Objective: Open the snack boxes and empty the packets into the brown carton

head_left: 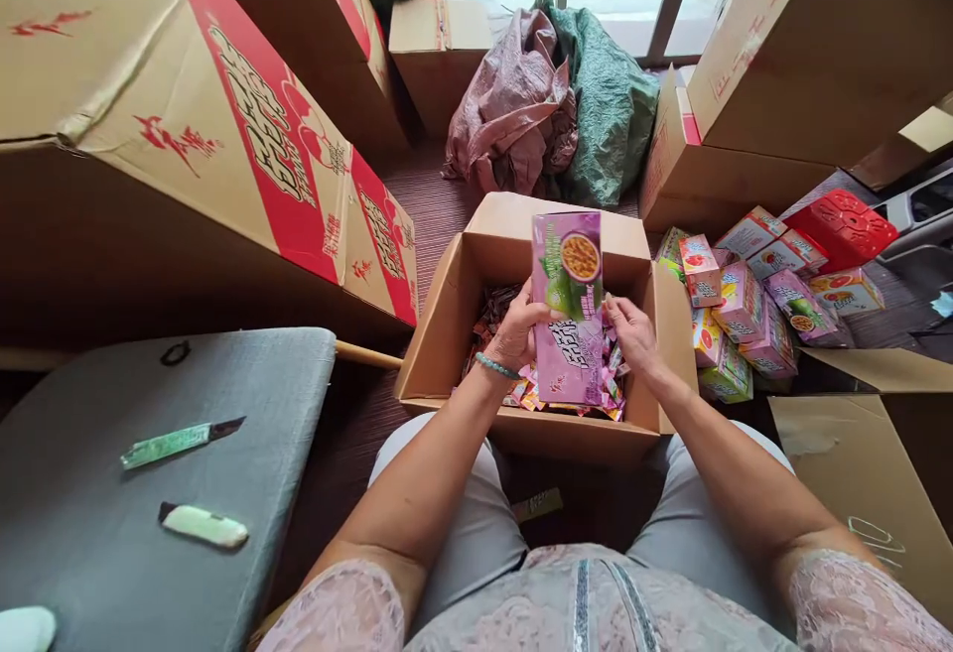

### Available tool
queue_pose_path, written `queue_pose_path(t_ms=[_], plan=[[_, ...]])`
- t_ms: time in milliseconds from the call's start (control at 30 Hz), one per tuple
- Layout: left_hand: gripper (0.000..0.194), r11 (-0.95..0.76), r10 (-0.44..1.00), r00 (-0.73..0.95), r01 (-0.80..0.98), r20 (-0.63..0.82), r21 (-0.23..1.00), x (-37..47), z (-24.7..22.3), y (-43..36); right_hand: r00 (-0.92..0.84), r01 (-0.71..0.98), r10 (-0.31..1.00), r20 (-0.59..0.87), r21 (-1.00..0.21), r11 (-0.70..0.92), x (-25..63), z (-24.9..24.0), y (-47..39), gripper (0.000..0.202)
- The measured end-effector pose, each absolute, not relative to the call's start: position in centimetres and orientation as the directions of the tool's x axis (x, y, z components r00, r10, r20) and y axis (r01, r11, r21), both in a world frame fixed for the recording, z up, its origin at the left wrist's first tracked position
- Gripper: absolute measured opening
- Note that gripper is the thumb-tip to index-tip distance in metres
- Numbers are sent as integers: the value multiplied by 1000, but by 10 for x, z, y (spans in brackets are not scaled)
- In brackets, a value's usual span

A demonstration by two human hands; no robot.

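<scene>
A purple candy box [570, 354] with a passion fruit picture is held up over an open cardboard carton [439, 325]. My left hand [515, 329] grips its left side, with the thumb lying across the front. At the right edge of the box, my right hand [631, 331] is closed, thumb and fingertips pinched against that edge. Beneath both hands, many small wrapped candies [525, 392] fill the bottom of the carton. The carton stands between my knees, with its far flap raised behind the candy box.
Several small printed boxes [745, 305] are piled on the right beside a red stool [841, 230]. Large cartons [223, 136] stand on the left. Two cutter knives [168, 445] lie on a grey padded surface [223, 374]. Woven sacks [521, 106] slump beyond the carton.
</scene>
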State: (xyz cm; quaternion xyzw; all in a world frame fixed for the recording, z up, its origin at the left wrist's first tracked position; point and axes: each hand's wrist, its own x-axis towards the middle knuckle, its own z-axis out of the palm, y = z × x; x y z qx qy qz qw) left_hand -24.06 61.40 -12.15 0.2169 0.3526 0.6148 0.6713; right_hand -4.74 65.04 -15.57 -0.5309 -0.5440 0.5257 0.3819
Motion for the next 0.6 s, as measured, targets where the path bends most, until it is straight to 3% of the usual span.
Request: queue_pose_path(t_ms=[67,133,167,267,400,500,600], plan=[[104,166,971,-47,-575,-234,801,-240,-122,614,-36,417,975,221,-883,215,-47,-149,644,48],[112,224,959,-47,-482,-281,847,-243,-124,613,-222,546,872,436,-686,482,-45,-140,635,41],[113,246,954,-44,-448,-297,859,-245,-126,612,-379,554,805,456,-585,592,-45,-135,631,37],[109,259,951,-56,-393,-305,882,-252,-132,611,-721,493,603,343,-357,793,-47,-125,623,29],[104,330,933,-23,-341,-359,880,-260,-143,607,-876,419,452,168,-198,886,-51,-119,621,21],[98,432,900,115,-355,-420,829,-263,-153,602,-928,336,362,93,-214,917,-47,-114,620,24],[73,538,843,265,-449,-469,713,-267,-164,595,-930,259,328,165,-339,904,-38,-99,621,37]])
